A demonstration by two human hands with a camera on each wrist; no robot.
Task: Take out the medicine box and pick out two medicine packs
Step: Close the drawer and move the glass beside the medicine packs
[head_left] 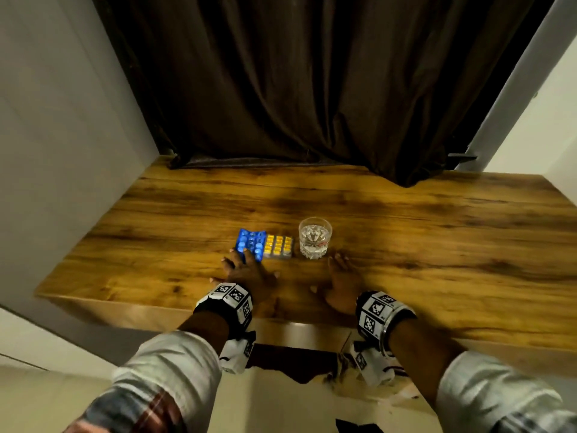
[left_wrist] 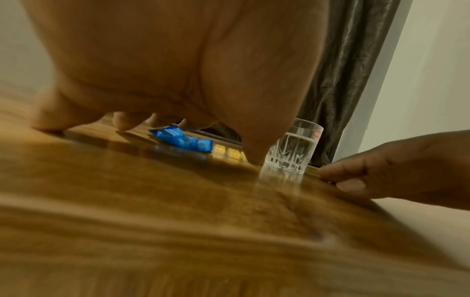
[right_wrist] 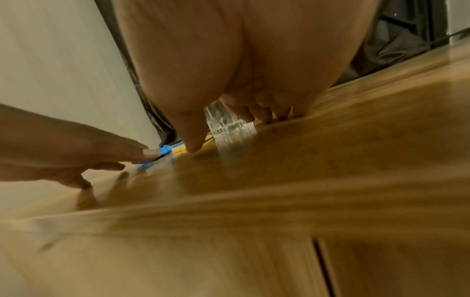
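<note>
Hands spread flat on the wooden table (head_left: 437, 220), two pill packs just beyond your left fingers.

Your left hand (head_left: 248, 271) lies open, fingertips touching the near edge of the blue blister pack (head_left: 251, 242); your right hand (head_left: 342, 284) rests open, holding nothing, just short of the water glass (head_left: 314, 237). Between glass and blue pack sits the yellow blister pack (head_left: 278, 246), touching the blue one.
</note>
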